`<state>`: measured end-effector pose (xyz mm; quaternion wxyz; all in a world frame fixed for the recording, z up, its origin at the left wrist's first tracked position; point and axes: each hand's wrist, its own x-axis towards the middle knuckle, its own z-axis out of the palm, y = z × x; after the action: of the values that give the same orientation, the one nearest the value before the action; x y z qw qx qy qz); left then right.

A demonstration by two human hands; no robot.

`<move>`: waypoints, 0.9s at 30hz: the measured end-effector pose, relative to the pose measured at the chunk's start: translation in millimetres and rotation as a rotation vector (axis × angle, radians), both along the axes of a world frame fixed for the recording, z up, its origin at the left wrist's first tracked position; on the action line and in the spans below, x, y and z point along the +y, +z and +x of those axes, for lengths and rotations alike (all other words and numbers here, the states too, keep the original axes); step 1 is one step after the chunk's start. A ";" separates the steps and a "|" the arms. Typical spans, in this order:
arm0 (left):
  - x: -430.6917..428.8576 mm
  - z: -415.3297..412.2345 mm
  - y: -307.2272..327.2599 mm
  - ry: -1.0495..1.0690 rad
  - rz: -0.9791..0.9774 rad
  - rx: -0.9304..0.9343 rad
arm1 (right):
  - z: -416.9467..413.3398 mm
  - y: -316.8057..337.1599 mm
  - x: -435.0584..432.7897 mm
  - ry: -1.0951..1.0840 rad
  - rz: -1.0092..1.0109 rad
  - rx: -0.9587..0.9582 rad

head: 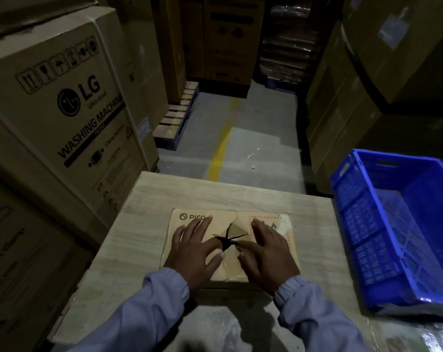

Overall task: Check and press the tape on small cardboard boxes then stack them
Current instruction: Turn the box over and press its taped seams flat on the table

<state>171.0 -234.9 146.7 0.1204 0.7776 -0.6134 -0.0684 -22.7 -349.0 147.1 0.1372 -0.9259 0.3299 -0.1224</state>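
Dim warehouse aisle. A grey concrete floor (266,133) runs to the far end, with a yellow line (219,153) down its middle. Left: tall stacked cartons, the nearest large carton (70,115) printed "LG Washing Machine" above handling symbols; beyond it, a pallet (177,118) under further cartons. Right: a wall of plain brown cartons (342,105). Far end: upright cartons (228,39) and a film-wrapped stack (289,52). Near: a pale wood-grain table (139,224), with a blue slotted plastic crate (362,219) at its right edge. Light is low and cool.
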 end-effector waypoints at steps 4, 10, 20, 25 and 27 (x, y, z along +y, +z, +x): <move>-19.4 4.2 4.2 0.100 -0.107 0.112 | 19.4 1.3 -17.0 -0.100 0.042 0.034; -40.9 7.3 1.4 0.398 0.121 -0.004 | 32.6 1.6 -17.9 -0.264 -0.003 0.232; -40.6 5.6 9.3 0.423 0.126 0.003 | 18.7 2.1 -18.7 -0.338 0.079 0.025; -19.8 20.4 6.9 0.575 -0.071 0.350 | -17.4 -2.8 -32.5 -0.688 0.416 -0.067; -12.4 36.1 -1.2 0.744 -0.077 0.577 | -29.1 -5.4 -35.3 -0.779 0.676 -0.165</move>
<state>207.1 -247.2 145.5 0.3310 0.8888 -0.2365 -0.2112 -51.8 -384.3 141.7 0.3985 -0.6259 0.6589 -0.1237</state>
